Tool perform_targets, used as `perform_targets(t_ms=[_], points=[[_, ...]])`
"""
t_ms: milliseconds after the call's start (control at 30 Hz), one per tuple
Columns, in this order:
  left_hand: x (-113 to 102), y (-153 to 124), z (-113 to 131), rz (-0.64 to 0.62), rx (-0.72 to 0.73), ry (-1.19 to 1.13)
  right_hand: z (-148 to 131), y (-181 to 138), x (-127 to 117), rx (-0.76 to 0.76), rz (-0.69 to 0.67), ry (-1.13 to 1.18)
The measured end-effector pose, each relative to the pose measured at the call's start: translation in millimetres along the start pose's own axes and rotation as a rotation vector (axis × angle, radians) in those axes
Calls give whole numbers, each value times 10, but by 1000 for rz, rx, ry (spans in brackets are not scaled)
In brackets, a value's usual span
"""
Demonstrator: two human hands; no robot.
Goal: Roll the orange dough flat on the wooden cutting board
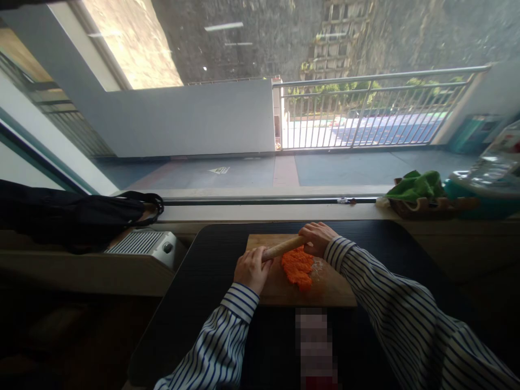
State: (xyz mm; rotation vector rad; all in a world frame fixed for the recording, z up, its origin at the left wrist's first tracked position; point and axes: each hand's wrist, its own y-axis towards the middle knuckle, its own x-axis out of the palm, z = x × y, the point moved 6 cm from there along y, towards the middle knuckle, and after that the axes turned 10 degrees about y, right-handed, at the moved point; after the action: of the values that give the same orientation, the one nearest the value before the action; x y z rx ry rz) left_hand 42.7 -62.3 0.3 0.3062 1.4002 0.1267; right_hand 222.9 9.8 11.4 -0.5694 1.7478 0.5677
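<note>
A wooden rolling pin (pixel 283 248) spans between my two hands, tilted with its right end farther from me. My left hand (pixel 252 270) is closed around its near left end. Around the far right end, my right hand (pixel 317 238) is closed too. Just below the pin lies a flattened, uneven piece of orange dough (pixel 298 268); whether the pin touches it I cannot tell. Both rest on a wooden cutting board (pixel 272 295), which has a whitish smear of what looks like flour (pixel 319 265) right of the dough.
The board sits on a dark table (pixel 195 303) against a window sill (pixel 264 212). A black bag (pixel 73 214) and a white slatted box (pixel 142 242) are at left. A green cloth (pixel 418 187) and a clear plastic bottle (pixel 498 154) stand on the right. A blurred patch (pixel 314 341) covers the near edge.
</note>
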Motion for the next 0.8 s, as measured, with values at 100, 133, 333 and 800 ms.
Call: perform_targets(t_ms=[100, 133, 333, 800], points=[[-20, -10, -46, 7, -10, 0, -28, 53, 0, 50, -47, 16], [-17, -15, -57, 2, -10, 12, -42, 72, -2, 54, -58, 14], [53, -8, -65, -37, 23, 52, -68, 181, -2, 69, -103, -67], [-8, -207, 65, -268, -125, -315, 321, 185, 171, 351, -212, 171]])
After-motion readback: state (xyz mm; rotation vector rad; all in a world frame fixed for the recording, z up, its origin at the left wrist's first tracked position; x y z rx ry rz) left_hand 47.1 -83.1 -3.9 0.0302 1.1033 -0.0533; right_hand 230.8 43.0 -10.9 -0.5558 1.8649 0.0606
